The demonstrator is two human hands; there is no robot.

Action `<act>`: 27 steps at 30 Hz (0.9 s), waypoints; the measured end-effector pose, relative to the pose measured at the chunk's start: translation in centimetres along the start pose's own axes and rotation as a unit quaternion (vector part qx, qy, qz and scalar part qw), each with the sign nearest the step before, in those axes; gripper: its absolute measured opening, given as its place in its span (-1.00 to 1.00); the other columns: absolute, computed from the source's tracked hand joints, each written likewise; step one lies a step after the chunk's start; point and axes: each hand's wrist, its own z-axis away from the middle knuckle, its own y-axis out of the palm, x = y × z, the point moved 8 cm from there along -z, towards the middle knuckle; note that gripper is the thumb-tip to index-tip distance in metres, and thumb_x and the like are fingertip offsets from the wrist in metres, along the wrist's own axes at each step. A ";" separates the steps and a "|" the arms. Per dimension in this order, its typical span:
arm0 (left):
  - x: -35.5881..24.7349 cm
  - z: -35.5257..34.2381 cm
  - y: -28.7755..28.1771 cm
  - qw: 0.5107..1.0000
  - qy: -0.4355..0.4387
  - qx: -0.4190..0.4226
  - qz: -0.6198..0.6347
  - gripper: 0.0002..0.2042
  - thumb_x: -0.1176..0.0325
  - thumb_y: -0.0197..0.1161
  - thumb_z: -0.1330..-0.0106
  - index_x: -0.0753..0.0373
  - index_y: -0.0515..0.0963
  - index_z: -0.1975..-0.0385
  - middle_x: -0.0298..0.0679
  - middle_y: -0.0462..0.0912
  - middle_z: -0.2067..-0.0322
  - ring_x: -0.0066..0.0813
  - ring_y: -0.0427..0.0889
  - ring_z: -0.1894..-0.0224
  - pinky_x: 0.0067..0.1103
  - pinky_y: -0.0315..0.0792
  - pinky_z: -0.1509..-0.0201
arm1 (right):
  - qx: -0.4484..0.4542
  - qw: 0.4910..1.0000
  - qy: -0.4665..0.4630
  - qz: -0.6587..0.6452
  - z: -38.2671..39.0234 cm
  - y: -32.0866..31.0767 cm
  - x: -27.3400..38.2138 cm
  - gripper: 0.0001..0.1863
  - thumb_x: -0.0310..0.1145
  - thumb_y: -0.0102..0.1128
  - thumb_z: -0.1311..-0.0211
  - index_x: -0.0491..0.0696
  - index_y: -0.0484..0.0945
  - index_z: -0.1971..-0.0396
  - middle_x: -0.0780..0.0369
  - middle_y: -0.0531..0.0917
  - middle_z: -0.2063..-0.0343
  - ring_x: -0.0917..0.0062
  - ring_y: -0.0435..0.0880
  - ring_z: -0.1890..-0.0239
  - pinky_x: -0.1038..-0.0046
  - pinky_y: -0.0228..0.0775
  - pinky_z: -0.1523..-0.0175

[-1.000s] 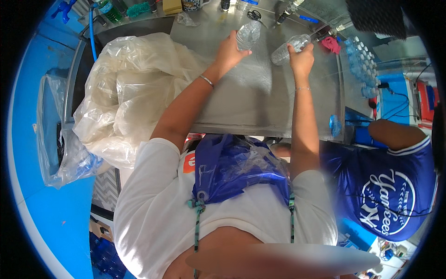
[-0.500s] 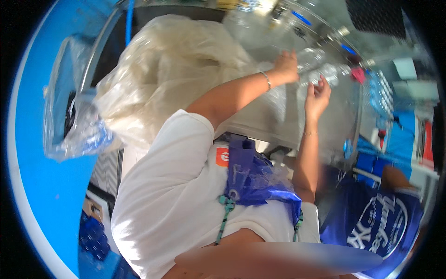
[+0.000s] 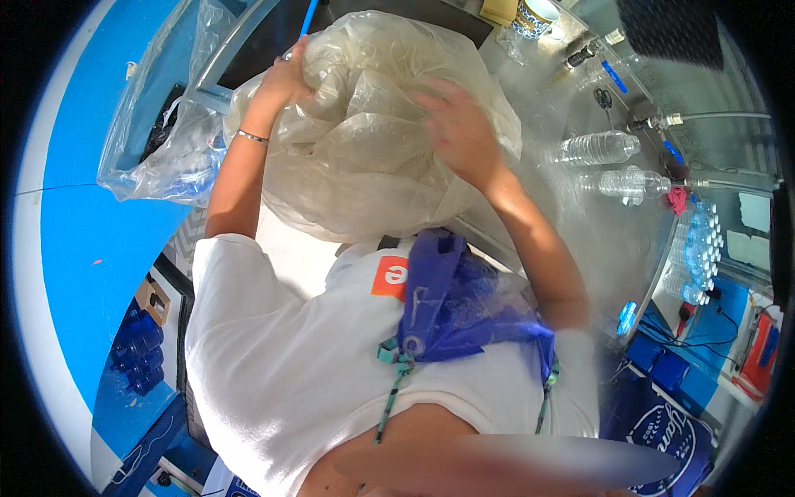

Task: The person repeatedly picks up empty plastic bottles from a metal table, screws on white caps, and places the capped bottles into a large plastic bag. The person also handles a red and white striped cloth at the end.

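Note:
My left hand [image 3: 288,79] grips the upper left part of a large, crumpled, translucent plastic bag [image 3: 356,174]. My right hand [image 3: 455,124] is over the right side of this bag, blurred by motion, its fingers extended and apart. Whether those fingertips touch the plastic I cannot tell. Two clear plastic bottles [image 3: 598,149] lie on their sides on the steel counter [image 3: 538,207] to the right of the bag, near some fittings with hoses [image 3: 654,123].
At the left are a clear bag [image 3: 186,161] in a bin and blue stacked containers [image 3: 141,348]. Several bottles [image 3: 696,253] stand at the right. Scissors [image 3: 604,99] and a patterned mug [image 3: 534,16] are at the back. A co-worker in blue [image 3: 662,439] is at lower right.
Both hands have left the bottles, which now lie on the counter, and moved left to the big bag. My left hand has taken hold of it. The view has turned toward the bag.

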 end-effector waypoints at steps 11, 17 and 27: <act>7.4 8.4 -15.9 0.962 -0.027 -0.249 0.108 -0.40 0.25 0.34 -0.06 0.16 0.34 -0.16 0.17 0.54 0.11 0.10 0.51 -0.01 -0.24 0.40 -0.09 | 0.433 0.885 -0.043 0.166 -1.0 9.9 -0.1 -0.51 -0.11 0.19 -0.02 -0.10 0.59 0.08 0.06 0.68 0.36 0.12 0.64 0.19 0.12 0.31 -0.09; 10.3 11.1 -14.0 0.934 0.051 -0.170 0.311 -0.21 0.18 0.43 0.00 0.12 0.23 -0.29 0.15 0.44 -0.09 0.04 0.38 -0.19 -0.31 0.29 -0.25 | 0.444 0.888 -0.110 0.037 -1.1 8.2 3.9 -0.56 -0.13 0.30 0.03 -0.09 0.60 0.18 0.03 0.62 0.16 0.17 0.54 0.01 0.17 0.31 -0.11; 14.0 13.5 14.3 0.793 -0.093 -0.139 0.587 0.12 0.08 0.59 0.16 0.28 -0.01 -0.39 0.13 0.26 -0.27 -0.19 0.20 -0.36 -0.39 0.14 -0.39 | -0.057 0.981 -0.022 0.183 -0.3 -2.4 1.4 -0.22 -0.12 0.51 0.16 -0.06 0.41 -0.12 0.00 0.34 -0.16 0.13 0.26 -0.27 0.15 0.15 -0.30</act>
